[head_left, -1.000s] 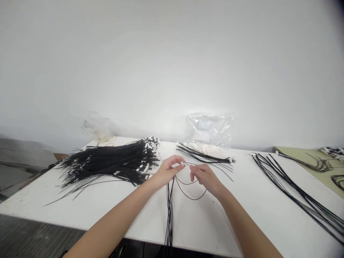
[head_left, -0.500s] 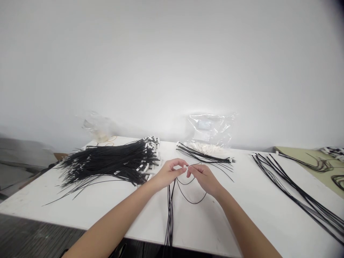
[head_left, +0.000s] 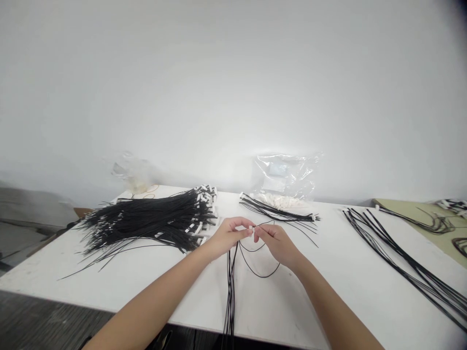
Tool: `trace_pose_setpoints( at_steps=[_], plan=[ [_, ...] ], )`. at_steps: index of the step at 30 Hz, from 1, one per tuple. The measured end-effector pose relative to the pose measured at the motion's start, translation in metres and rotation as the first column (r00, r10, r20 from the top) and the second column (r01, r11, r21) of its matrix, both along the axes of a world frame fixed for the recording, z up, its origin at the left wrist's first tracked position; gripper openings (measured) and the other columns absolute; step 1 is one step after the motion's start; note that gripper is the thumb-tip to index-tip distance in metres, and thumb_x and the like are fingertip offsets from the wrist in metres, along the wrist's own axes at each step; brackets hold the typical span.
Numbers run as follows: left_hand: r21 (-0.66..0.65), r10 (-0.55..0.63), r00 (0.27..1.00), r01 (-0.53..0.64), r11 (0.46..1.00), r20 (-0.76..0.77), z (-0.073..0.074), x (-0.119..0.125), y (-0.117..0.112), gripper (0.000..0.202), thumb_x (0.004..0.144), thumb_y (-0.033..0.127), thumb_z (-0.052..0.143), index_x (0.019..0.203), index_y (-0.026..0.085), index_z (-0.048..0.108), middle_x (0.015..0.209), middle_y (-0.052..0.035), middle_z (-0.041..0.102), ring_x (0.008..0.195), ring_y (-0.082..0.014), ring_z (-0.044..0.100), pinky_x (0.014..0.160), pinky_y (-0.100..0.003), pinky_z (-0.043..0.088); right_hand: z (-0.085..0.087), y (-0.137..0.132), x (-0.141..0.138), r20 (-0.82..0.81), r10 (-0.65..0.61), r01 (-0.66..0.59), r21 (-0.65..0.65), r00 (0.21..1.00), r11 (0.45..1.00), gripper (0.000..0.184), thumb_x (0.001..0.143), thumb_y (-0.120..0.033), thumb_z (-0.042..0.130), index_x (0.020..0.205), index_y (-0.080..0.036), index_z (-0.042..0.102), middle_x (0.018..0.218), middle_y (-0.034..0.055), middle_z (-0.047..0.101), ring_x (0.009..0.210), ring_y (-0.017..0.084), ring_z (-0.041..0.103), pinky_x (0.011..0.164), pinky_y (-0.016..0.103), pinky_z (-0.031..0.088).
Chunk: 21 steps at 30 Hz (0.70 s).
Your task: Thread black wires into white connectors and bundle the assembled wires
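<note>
Between my fingertips, over the middle of the table, is a small white connector (head_left: 252, 230). My left hand (head_left: 229, 236) pinches it between thumb and forefinger. A bunch of black wires (head_left: 229, 291) hangs from below that hand and over the table's front edge. Close against the connector, my right hand (head_left: 276, 241) has its thumb and forefinger closed on a thin black wire (head_left: 260, 276), which loops down between the hands. The wire's tip is hidden by the fingers, so I cannot tell whether it sits inside the connector.
A large pile of black wires with white connectors (head_left: 153, 216) lies left on the white table (head_left: 292, 311). Behind my hands are a smaller wire bundle (head_left: 277, 210) and a clear bag of white connectors (head_left: 286, 182). Long black wires (head_left: 397, 260) lie right, beside a greenish mat (head_left: 412, 218).
Both hands stay almost in place, fingertips together at the connector. The fingers have shifted slightly, and a little more of the white connector shows.
</note>
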<state>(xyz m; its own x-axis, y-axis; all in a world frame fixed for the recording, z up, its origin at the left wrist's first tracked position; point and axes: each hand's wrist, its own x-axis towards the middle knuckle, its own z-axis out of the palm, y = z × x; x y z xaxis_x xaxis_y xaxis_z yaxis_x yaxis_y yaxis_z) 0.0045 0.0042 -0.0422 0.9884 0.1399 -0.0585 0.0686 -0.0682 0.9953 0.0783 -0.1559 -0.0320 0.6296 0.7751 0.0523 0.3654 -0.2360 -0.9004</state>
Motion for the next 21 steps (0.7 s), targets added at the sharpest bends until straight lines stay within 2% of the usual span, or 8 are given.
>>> trace_pose_setpoints(
  at_steps=[8, 11, 14, 18, 20, 21],
  plan=[
    [0.005, 0.015, 1.000, -0.015, 1.000, -0.003, -0.0033, 0.0009, -0.0004, 0.037, 0.067, 0.044, 0.062, 0.091, 0.015, 0.062, 0.045, 0.0067, 0.030, 0.038, -0.0023, 0.019, 0.037, -0.018, 0.013, -0.0016, -0.0011, -0.0002, 0.010, 0.002, -0.001, -0.011, 1.000, 1.000, 0.037, 0.085, -0.044, 0.037, 0.061, -0.019, 0.051, 0.055, -0.0031, 0.031, 0.052, 0.008, 0.028, 0.047, 0.020, 0.023],
    [-0.007, 0.019, 1.000, -0.019, 1.000, -0.005, -0.0011, 0.0006, -0.0023, 0.038, 0.067, 0.044, 0.061, 0.092, 0.016, 0.061, 0.048, 0.0049, 0.038, 0.038, -0.0019, 0.021, 0.036, -0.017, 0.014, -0.0018, 0.0000, -0.0003, 0.029, -0.009, 0.009, -0.001, 1.000, 1.000, 0.037, 0.086, -0.043, 0.037, 0.062, -0.019, 0.052, 0.054, -0.0034, 0.032, 0.051, 0.008, 0.029, 0.047, 0.020, 0.024],
    [-0.038, 0.030, 0.999, -0.031, 0.999, -0.031, 0.0020, 0.0003, -0.0040, 0.039, 0.067, 0.046, 0.059, 0.094, 0.017, 0.061, 0.061, 0.0016, 0.049, 0.040, -0.0011, 0.023, 0.036, -0.016, 0.017, -0.0029, 0.0017, -0.0010, 0.063, -0.046, 0.046, 0.000, 0.997, 0.999, 0.036, 0.086, -0.042, 0.036, 0.063, -0.020, 0.053, 0.053, -0.0036, 0.032, 0.049, 0.008, 0.029, 0.045, 0.021, 0.024],
    [-0.134, 0.091, 0.993, -0.100, 0.986, -0.072, 0.0034, 0.0010, -0.0037, 0.040, 0.065, 0.044, 0.063, 0.096, 0.020, 0.061, 0.079, -0.0007, 0.054, 0.044, -0.0001, 0.029, 0.038, -0.015, 0.021, -0.0059, 0.0034, -0.0021, 0.219, -0.120, 0.122, 0.005, 0.968, 0.993, 0.030, 0.086, -0.042, 0.037, 0.075, -0.022, 0.056, 0.056, -0.0027, 0.040, 0.050, 0.010, 0.035, 0.047, 0.022, 0.028],
    [-0.218, 0.138, 0.986, -0.155, 0.963, -0.089, 0.0027, 0.0022, -0.0022, 0.039, 0.063, 0.042, 0.065, 0.096, 0.020, 0.061, 0.081, -0.0004, 0.053, 0.046, -0.0002, 0.032, 0.039, -0.014, 0.024, -0.0079, 0.0040, -0.0025, 0.367, -0.206, 0.196, 0.064, 0.907, 0.978, 0.023, 0.085, -0.039, 0.041, 0.091, -0.023, 0.056, 0.070, 0.0003, 0.050, 0.058, 0.012, 0.043, 0.050, 0.024, 0.034],
    [-0.261, 0.163, 0.982, -0.183, 0.948, -0.097, 0.0022, 0.0030, -0.0012, 0.039, 0.062, 0.041, 0.066, 0.096, 0.020, 0.061, 0.080, 0.0000, 0.053, 0.047, -0.0003, 0.033, 0.040, -0.014, 0.025, -0.0090, 0.0044, -0.0028, 0.460, -0.258, 0.230, 0.117, 0.850, 0.966, 0.024, 0.084, -0.037, 0.043, 0.099, -0.022, 0.054, 0.080, 0.0028, 0.053, 0.065, 0.013, 0.047, 0.054, 0.025, 0.037]
  ],
)
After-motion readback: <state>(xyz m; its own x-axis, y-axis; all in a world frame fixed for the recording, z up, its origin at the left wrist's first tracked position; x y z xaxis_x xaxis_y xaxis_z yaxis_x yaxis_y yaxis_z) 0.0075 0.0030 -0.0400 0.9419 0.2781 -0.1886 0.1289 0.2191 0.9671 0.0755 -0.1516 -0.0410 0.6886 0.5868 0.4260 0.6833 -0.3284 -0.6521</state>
